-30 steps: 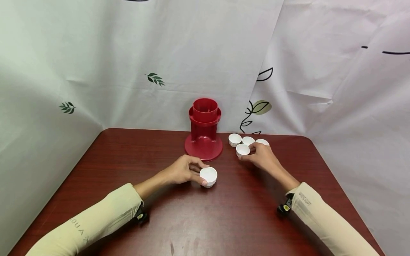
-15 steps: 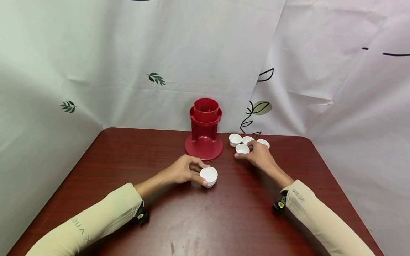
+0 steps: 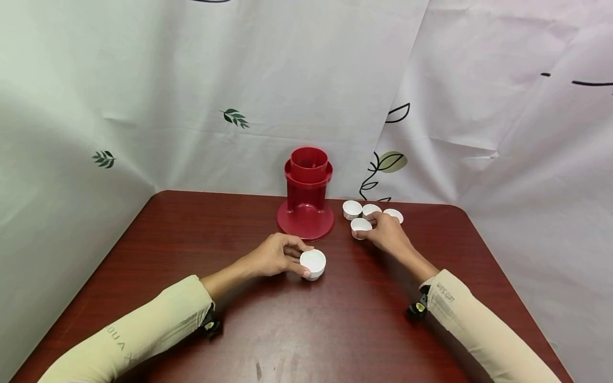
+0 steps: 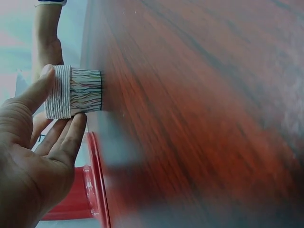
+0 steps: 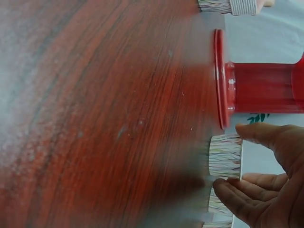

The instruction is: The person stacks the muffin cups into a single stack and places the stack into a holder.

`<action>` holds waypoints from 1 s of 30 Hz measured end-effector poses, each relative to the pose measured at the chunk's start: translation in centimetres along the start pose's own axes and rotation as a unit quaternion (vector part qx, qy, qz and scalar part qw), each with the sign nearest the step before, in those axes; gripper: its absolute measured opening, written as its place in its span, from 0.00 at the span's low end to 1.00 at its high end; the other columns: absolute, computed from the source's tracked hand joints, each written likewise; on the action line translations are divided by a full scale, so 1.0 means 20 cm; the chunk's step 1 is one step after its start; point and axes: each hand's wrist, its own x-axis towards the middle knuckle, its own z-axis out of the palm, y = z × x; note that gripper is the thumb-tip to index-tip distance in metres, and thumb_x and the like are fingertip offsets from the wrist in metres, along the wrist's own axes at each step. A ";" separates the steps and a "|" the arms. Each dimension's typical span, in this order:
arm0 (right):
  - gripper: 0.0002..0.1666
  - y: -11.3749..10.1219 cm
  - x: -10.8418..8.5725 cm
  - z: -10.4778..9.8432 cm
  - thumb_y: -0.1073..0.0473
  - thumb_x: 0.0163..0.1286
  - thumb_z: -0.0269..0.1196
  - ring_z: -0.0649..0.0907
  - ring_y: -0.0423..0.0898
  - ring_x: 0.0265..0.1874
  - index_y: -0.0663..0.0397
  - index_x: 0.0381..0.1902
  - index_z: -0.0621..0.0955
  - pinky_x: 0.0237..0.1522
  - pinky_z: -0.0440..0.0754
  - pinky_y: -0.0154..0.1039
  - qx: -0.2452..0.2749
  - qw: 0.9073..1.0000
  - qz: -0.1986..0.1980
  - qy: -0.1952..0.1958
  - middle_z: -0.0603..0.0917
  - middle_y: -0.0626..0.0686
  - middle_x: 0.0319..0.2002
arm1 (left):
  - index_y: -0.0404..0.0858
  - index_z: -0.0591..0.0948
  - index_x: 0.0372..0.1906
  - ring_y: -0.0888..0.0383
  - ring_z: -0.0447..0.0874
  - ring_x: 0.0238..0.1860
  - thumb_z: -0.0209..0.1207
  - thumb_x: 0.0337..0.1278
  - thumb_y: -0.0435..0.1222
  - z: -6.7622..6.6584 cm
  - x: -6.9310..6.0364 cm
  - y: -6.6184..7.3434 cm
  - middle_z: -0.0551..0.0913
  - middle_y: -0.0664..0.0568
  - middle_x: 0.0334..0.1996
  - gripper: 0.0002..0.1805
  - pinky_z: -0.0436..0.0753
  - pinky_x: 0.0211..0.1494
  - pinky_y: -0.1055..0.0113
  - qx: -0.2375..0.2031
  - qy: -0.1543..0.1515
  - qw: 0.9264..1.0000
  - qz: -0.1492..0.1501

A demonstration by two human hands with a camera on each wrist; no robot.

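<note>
Left hand [image 3: 274, 257] pinches a nested cup stack [image 3: 314, 264] mid-worktop [image 3: 306, 330]; right hand [image 3: 389, 232], thumb and fingers closed about a single cup [image 3: 361, 227], has drawn it slightly from the other cups [image 3: 352, 209] near the far edge, seemingly freeing it.

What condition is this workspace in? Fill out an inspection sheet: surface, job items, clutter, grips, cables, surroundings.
Surface: glossy reddish-brown wood-grain table, small dark marks in the foreground.
Job items: stack of white, round, paper-looking cups; single white, round, streak-patterned cup; three other white, round cups farther back; red, cylindrical, plastic-looking stand, upright on its round base.
Clutter: nothing seen.
Grips: left grip holds the stack between thumb and fingers; right grip pinches the single cup.
Cables: nothing seen.
Surroundings: white cloth hangings with green and black leaf prints, behind and beside the table.
</note>
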 end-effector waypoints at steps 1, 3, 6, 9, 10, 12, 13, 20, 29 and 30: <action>0.39 -0.01 -0.01 -0.01 0.37 0.57 0.85 0.93 0.53 0.47 0.60 0.56 0.89 0.48 0.89 0.46 0.002 1.000 0.000 -0.002 0.97 0.58 0.44 | 0.28 0.90 0.56 0.52 0.98 0.53 0.84 0.52 0.25 0.00 0.00 0.00 0.93 0.36 0.60 0.24 0.96 0.60 0.62 0.001 0.002 1.000 -0.001; 0.41 -0.01 -0.02 -0.01 0.38 0.58 0.85 0.93 0.54 0.47 0.62 0.57 0.89 0.49 0.89 0.46 0.011 1.000 -0.011 -0.007 0.97 0.60 0.45 | 0.28 0.90 0.57 0.51 0.98 0.53 0.84 0.53 0.25 0.00 0.00 0.00 0.94 0.36 0.59 0.25 0.96 0.60 0.62 0.002 0.004 1.000 0.000; 0.41 0.00 -0.03 -0.01 0.36 0.58 0.84 0.93 0.50 0.46 0.61 0.57 0.89 0.49 0.89 0.42 0.033 0.999 -0.034 -0.002 0.97 0.58 0.45 | 0.28 0.90 0.60 0.52 0.98 0.51 0.84 0.52 0.24 0.00 -0.01 0.01 0.94 0.36 0.56 0.27 0.96 0.59 0.62 0.002 0.006 1.000 0.001; 0.40 -0.07 -0.06 -0.04 0.40 0.59 0.84 0.93 0.50 0.46 0.61 0.59 0.89 0.50 0.88 0.43 0.040 0.998 -0.039 -0.001 0.96 0.59 0.46 | 0.28 0.89 0.62 0.52 0.98 0.51 0.84 0.53 0.25 0.00 -0.01 0.00 0.94 0.36 0.55 0.29 0.96 0.59 0.62 0.003 0.004 1.000 0.005; 0.39 -0.12 -0.09 -0.06 0.43 0.59 0.83 0.93 0.52 0.48 0.62 0.61 0.89 0.52 0.89 0.45 0.038 0.999 -0.036 -0.003 0.96 0.60 0.48 | 0.28 0.89 0.62 0.52 0.98 0.51 0.84 0.53 0.25 -0.01 -0.01 0.00 0.94 0.36 0.55 0.29 0.96 0.59 0.62 0.004 0.004 1.000 0.006; 0.38 -0.14 -0.10 -0.06 0.43 0.60 0.83 0.92 0.52 0.49 0.60 0.62 0.89 0.53 0.87 0.44 0.042 0.998 -0.039 -0.003 0.96 0.58 0.49 | 0.28 0.88 0.62 0.51 0.98 0.52 0.84 0.53 0.25 -0.01 0.00 -0.01 0.94 0.36 0.56 0.29 0.96 0.60 0.61 0.007 0.004 1.000 0.009; 0.37 -0.20 -0.12 -0.08 0.47 0.61 0.82 0.92 0.55 0.49 0.61 0.63 0.89 0.53 0.87 0.45 0.033 0.999 -0.027 -0.006 0.96 0.60 0.49 | 0.28 0.88 0.62 0.50 0.98 0.52 0.84 0.54 0.26 -0.01 0.00 -0.01 0.94 0.36 0.56 0.29 0.96 0.60 0.61 0.008 0.005 1.000 0.012; 0.37 -0.26 -0.14 -0.08 0.49 0.63 0.82 0.93 0.52 0.51 0.58 0.67 0.88 0.52 0.85 0.38 0.070 0.997 -0.031 -0.011 0.95 0.58 0.54 | 0.28 0.89 0.62 0.49 0.98 0.53 0.83 0.55 0.26 -0.02 0.03 -0.01 0.94 0.36 0.55 0.29 0.96 0.61 0.61 0.015 0.014 1.000 0.010; 0.39 -0.36 -0.19 -0.08 0.52 0.64 0.83 0.94 0.53 0.55 0.59 0.70 0.86 0.51 0.88 0.27 0.156 0.986 -0.042 -0.034 0.90 0.61 0.61 | 0.27 0.88 0.63 0.47 0.98 0.54 0.83 0.55 0.26 0.00 0.06 0.01 0.94 0.36 0.55 0.29 0.96 0.61 0.59 0.023 0.020 0.999 0.009; 0.38 -0.36 -0.20 -0.09 0.53 0.64 0.83 0.94 0.54 0.54 0.59 0.70 0.86 0.50 0.88 0.26 0.165 0.985 -0.043 -0.038 0.90 0.61 0.62 | 0.27 0.88 0.63 0.47 0.98 0.54 0.83 0.55 0.26 0.00 0.07 0.01 0.94 0.35 0.55 0.29 0.96 0.61 0.59 0.025 0.021 0.999 0.009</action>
